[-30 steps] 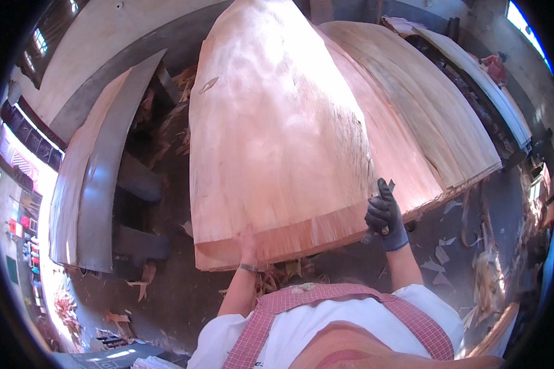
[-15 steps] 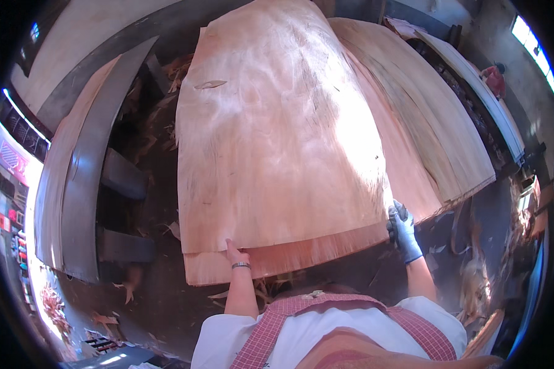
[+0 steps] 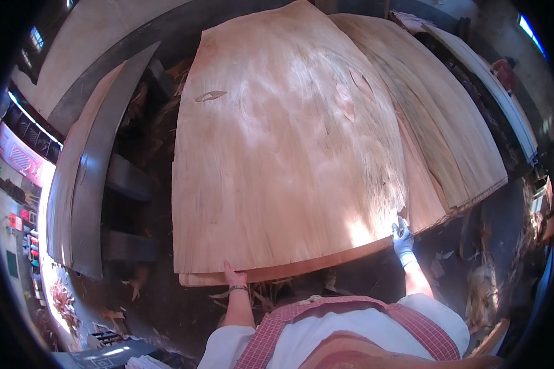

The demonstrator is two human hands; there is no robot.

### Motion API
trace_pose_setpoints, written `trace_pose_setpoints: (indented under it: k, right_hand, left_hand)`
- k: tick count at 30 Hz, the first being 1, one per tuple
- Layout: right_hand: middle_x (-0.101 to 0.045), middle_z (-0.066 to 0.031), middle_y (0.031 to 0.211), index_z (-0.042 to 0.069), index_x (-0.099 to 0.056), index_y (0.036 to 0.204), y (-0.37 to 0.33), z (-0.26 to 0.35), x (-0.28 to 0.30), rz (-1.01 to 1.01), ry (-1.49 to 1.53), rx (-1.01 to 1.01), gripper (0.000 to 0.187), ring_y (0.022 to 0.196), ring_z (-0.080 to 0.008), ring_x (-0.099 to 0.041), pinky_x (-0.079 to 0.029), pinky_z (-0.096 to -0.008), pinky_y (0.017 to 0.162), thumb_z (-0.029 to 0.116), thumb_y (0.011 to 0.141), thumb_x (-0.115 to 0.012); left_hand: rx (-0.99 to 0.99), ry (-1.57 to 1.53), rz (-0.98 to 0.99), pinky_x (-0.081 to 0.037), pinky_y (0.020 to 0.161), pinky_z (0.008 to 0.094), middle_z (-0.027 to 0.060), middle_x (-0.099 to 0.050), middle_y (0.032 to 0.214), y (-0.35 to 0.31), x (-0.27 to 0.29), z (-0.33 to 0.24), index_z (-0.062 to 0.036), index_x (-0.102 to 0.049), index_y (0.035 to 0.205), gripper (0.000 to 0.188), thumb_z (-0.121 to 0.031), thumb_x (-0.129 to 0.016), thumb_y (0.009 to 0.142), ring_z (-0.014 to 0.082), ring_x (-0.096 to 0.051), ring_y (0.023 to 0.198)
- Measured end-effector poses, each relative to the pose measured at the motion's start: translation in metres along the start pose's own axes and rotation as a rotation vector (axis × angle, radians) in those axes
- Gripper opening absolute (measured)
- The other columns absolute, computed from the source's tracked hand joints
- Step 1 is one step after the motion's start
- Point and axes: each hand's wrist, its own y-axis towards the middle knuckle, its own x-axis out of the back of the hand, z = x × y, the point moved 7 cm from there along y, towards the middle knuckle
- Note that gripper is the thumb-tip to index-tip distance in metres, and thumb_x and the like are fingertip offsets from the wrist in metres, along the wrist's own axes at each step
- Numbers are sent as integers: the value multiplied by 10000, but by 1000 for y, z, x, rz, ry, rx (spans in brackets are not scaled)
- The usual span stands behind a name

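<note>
A large, thin wood veneer sheet spreads before me, pale tan with split holes in its far part. Its near edge is pinched by my bare left hand, thumb on top and the other fingers mostly hidden underneath. At the sheet's near right corner, my gloved right hand is closed on the edge. Beneath it a narrow strip of reddish veneer shows along the front, belonging to the layer below.
Another veneer stack lies close on the right, with a further long stack beyond it. To the left stands a grey-edged bench bearing sheets. Veneer scraps litter the dark floor. A person in red is at the far right.
The veneer sheet has come toward me and spread to the right, covering more of the layer below. Both hands have moved lower in view, still holding its edge.
</note>
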Motion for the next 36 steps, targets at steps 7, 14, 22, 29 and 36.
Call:
trace_pose_setpoints:
  k: [7,14,22,29,36]
  right_hand:
    - [-583,-226,1293,119,-522,1368,11,-34,-8,168,-147,-201,512,1120,-419,-592,-486,-467,922,389,940,-605]
    - [-687,-233,987,218,-495,1409,37,-63,-23,108,-245,-120,536,893,-421,-660,-510,-505,796,492,950,-530]
    - [-683,-234,1044,278,-364,1495,29,-76,-41,134,-307,-136,584,890,-414,-668,-520,-513,767,478,966,-509]
    - [-658,-94,1051,162,-426,1478,13,-122,-57,130,203,-96,504,704,-164,-551,-484,-327,652,328,1013,-528]
    - [-557,-153,1385,132,-434,1462,9,-108,-81,135,-25,-29,485,1187,-289,-584,-448,-342,965,316,1019,-501]
  left_hand:
    - [-61,191,-262,-589,730,415,63,-650,1161,10,42,27,-68,-557,1236,415,-403,-501,997,278,-669,978]
    - [-111,222,-292,-587,713,417,95,-658,1101,24,29,42,-42,-579,1171,351,-323,-550,964,293,-674,932]
    - [-170,169,-262,-522,922,443,120,-615,1193,18,54,42,31,-539,1248,406,-252,-559,959,293,-602,1059]
    - [-315,55,-454,-568,722,414,104,-664,1034,-12,45,9,15,-607,1066,318,-267,-642,923,249,-655,868]
    - [-231,356,-721,-560,721,402,131,-670,1009,-18,84,-23,65,-606,1033,273,-132,-686,861,257,-658,844]
